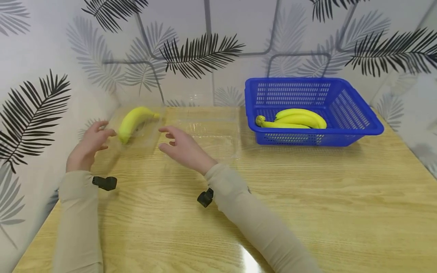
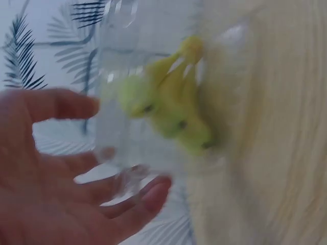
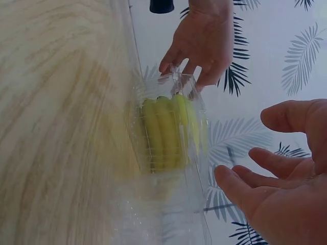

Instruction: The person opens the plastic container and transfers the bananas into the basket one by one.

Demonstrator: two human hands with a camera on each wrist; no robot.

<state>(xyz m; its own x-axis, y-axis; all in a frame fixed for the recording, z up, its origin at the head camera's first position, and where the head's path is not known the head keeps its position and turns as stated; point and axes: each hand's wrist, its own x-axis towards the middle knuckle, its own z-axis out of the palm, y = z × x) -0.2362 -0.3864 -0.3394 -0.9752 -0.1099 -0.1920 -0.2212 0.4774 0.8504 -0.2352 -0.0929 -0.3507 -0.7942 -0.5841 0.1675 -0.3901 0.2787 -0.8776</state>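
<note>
A bunch of yellow bananas [image 1: 133, 123] lies in a clear plastic box [image 1: 146, 142] at the left of the wooden table. My left hand [image 1: 89, 146] is at the box's left end, fingers spread and loosely bent. In the left wrist view its fingertips [image 2: 156, 196] overlap the box's corner; firm contact is hard to tell. On the box's other side my right hand [image 1: 186, 149] hovers with thumb and fingers parted, holding nothing. Beside the box lies another clear plastic piece [image 1: 208, 149]; whether they are joined cannot be told.
A blue plastic basket [image 1: 317, 137] stands toward the back right, with more bananas [image 1: 300, 115] inside. Wall covering with a leaf pattern [image 1: 201, 55] rises right behind the table [image 1: 324, 197]. Each wrist wears a small black camera [image 1: 106, 183].
</note>
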